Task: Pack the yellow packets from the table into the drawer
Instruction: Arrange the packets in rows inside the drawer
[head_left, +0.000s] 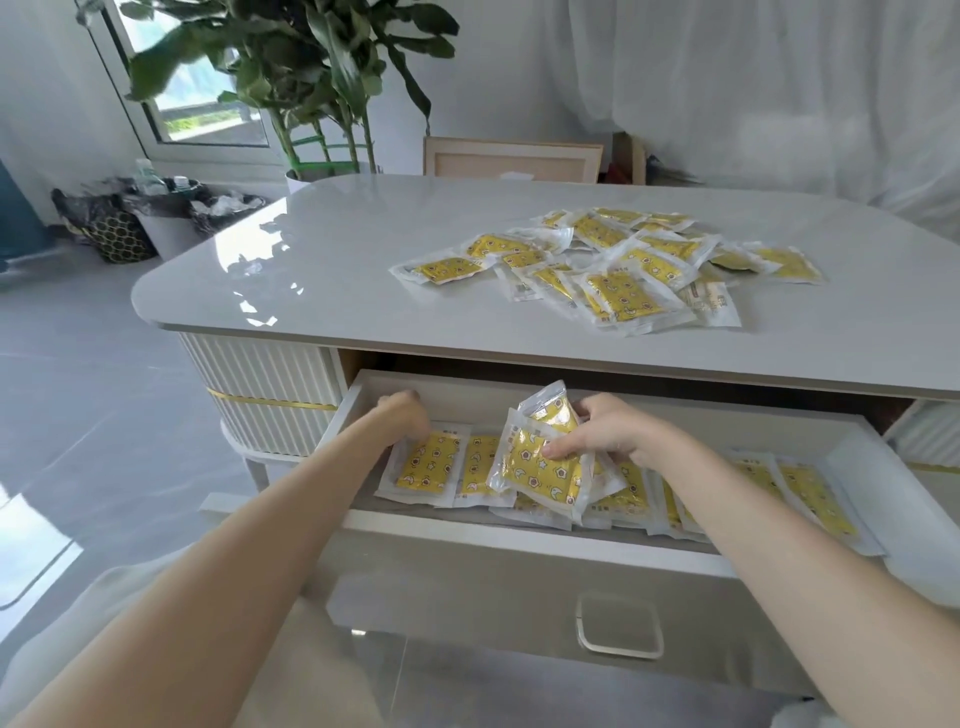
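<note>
Head view: clear-edged yellow packets (530, 475) printed with stars and moons.

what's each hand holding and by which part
Right hand pinches a bunch of yellow packets by their right edge, thumb on the front. Left hand touches the top corner of the leftmost drawer packet; a grip cannot be told.

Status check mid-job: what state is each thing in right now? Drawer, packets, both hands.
drawer: pulled open, partly filled.
packets in drawer: lying flat in a row.
held packets: tilted above the row.
pile on table: loose, overlapping, not yet packed.
right hand: grips the held packets.
left hand: at the leftmost packet; whether it grips cannot be told.
</note>
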